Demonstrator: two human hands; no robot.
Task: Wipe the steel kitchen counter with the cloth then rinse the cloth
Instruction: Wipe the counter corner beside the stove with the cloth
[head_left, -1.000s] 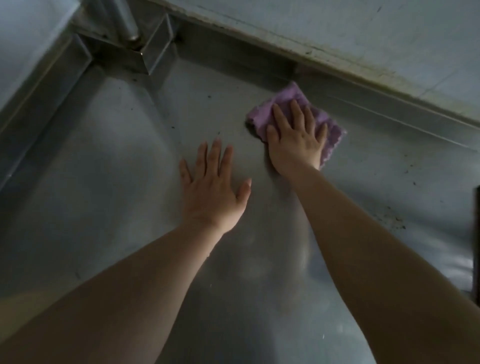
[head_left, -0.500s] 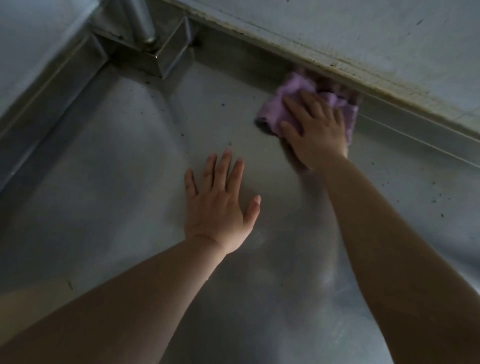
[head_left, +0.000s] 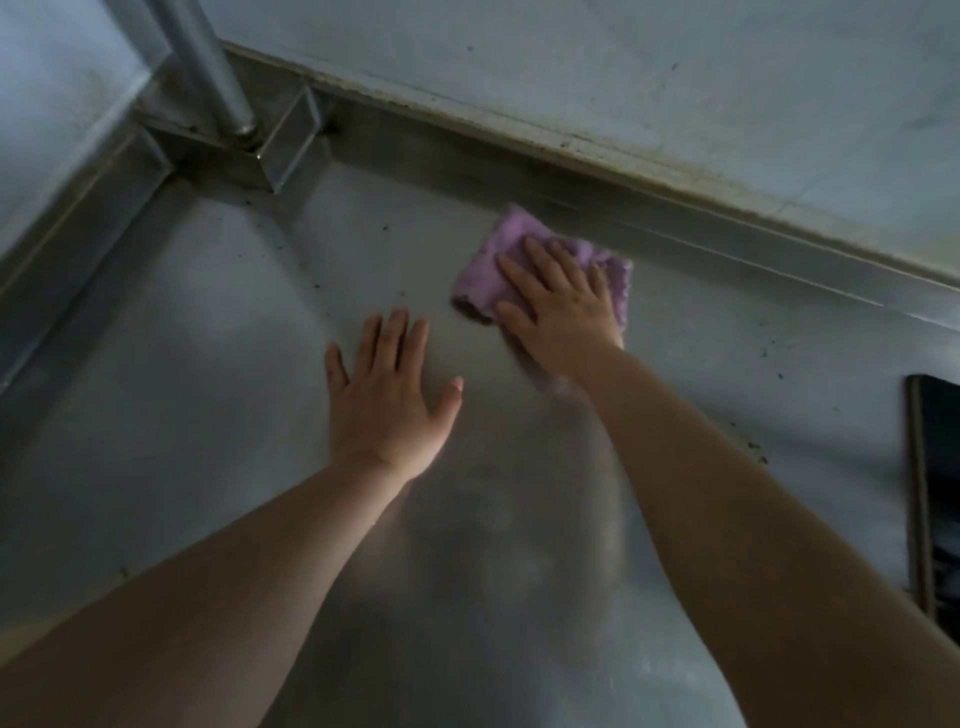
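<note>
Cloth (head_left: 491, 265) — soft, light, probably damp; pressed flat under right hand (head_left: 558, 306), fingers straight; left hand (head_left: 389, 400) spread on counter (head_left: 208, 364) — best gathered from the edges.

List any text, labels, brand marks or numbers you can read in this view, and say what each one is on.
None: no readable text anywhere in the head view.
The purple cloth under the right hand shows no tag or print.
The steel counter, where the left hand lies flat, bears only dark specks.
The metal pole and the wall carry no markings.
The dark object at the right edge is too dim to read.
</note>
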